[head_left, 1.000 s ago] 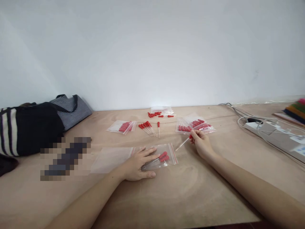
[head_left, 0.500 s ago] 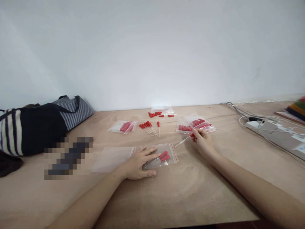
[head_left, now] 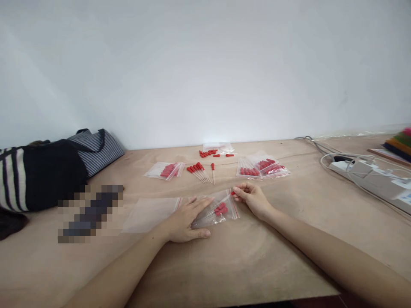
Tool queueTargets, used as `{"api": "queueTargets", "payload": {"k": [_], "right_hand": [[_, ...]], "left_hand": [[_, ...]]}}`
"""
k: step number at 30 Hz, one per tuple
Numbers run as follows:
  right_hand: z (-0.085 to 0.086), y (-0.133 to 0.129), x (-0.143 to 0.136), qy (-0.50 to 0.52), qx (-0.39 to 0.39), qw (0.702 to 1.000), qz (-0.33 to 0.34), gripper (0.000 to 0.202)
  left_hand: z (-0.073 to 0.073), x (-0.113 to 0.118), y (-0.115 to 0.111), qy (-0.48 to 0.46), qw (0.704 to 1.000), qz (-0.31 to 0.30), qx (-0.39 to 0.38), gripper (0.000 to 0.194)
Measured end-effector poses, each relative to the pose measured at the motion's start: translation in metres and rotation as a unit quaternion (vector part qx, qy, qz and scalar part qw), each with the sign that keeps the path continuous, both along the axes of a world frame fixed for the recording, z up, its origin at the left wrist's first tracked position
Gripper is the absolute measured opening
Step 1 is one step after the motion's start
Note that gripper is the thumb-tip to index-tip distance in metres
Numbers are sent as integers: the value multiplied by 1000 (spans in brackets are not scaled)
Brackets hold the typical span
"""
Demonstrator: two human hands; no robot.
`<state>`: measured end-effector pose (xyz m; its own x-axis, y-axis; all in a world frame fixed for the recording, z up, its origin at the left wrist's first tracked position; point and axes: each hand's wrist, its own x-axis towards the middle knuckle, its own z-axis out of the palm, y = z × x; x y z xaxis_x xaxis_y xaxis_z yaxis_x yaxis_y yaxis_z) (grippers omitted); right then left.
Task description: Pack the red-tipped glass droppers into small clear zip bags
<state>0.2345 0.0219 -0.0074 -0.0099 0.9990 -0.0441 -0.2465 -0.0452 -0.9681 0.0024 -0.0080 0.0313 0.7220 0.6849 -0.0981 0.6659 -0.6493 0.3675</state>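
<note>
My left hand (head_left: 189,219) lies flat with its fingers spread over a clear zip bag (head_left: 212,220), pressing it to the table. Inside that bag are a few glass droppers with red rubber bulbs (head_left: 221,209). At the bag's right, red-striped end, my right hand (head_left: 252,199) pinches a dropper (head_left: 233,193) by its red bulb. Its glass tube points left, into the bag's mouth. Under and left of my left hand is another flat zip bag (head_left: 150,214). Beyond my hands several loose droppers (head_left: 198,167) lie fanned out, one (head_left: 212,167) a little apart.
Filled dropper bags lie at the left (head_left: 165,170) and right (head_left: 263,167). Loose red bulbs (head_left: 208,152) and a clear bag (head_left: 218,147) are near the wall. A power strip (head_left: 372,173) with cables stands right; fabric bags (head_left: 58,171) and a blurred dark object (head_left: 91,214) are left.
My right hand has moved left with the dropper, bringing its glass tube from outside the zip bag into the bag's mouth. My left hand has stayed on the bag.
</note>
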Motion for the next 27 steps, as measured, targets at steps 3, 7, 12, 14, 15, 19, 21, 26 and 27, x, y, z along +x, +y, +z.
{"api": "queueTargets", "payload": {"k": [3, 7, 12, 14, 15, 19, 21, 26, 27], "right_hand": [[3, 0, 1, -20, -16, 997, 75, 33], [4, -1, 3, -67, -27, 981, 182, 36], [1, -4, -3, -41, 30, 973, 227, 33], [0, -3, -5, -44, 24, 971, 232, 34], [-1, -3, -5, -60, 15, 972, 227, 34], [-1, -2, -4, -153, 9, 967, 202, 25], [0, -2, -2, -170, 22, 962, 213, 23], [-2, 15, 7, -192, 24, 970, 150, 22], [-3, 23, 8, -217, 34, 970, 109, 22]], "left_hand": [[-1, -1, -1, 6, 1000, 16, 0, 82], [-3, -1, 0, 9, 1000, 13, 3, 82], [-5, -2, 1, 8, 1000, 7, 5, 82], [-6, -2, 1, 5, 1000, 7, 8, 82], [-6, -2, 1, 3, 1000, 6, 9, 82], [-6, -3, 1, 5, 1000, -1, 9, 81], [-6, -3, 1, 6, 1000, 0, 9, 81], [-3, -2, 1, 4, 1000, -11, 14, 78], [-2, -1, 1, 8, 1000, -18, 15, 75]]}}
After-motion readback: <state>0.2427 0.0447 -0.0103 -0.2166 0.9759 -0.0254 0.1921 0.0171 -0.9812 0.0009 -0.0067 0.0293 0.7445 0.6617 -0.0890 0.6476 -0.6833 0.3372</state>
